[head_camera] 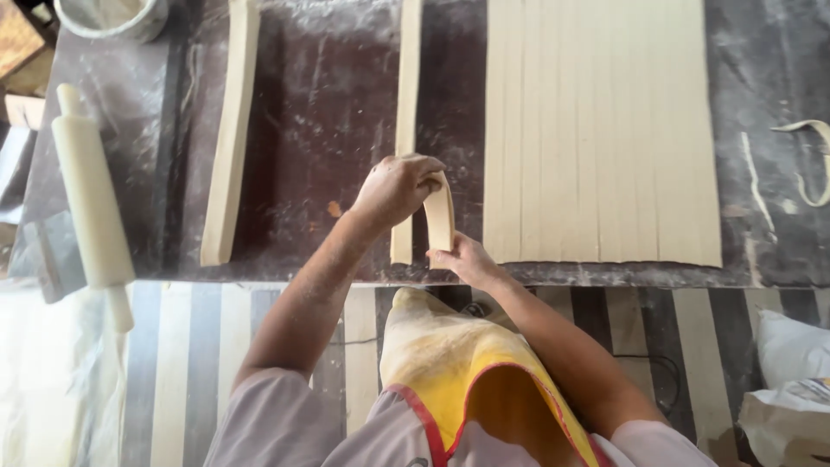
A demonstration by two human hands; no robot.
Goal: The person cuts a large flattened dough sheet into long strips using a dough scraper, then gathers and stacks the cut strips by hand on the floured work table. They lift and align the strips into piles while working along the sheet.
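My left hand (393, 188) grips the top of a pale dough strip (440, 216) that is bent over into an arch near the table's front edge. Its lower end is pinched by my right hand (464, 259). Just left of it a long dough strip (406, 104) lies flat, running away from me. To the right lies a wide dough sheet (601, 130) cut into several long parallel strips.
A dark floured worktable (320, 112) holds a wooden straightedge (230, 130), a white rolling pin (89, 199) at the left, a bowl (112, 15) at the far left corner and dough scraps (808, 160) at the right. A yellow apron (467, 363) hangs below.
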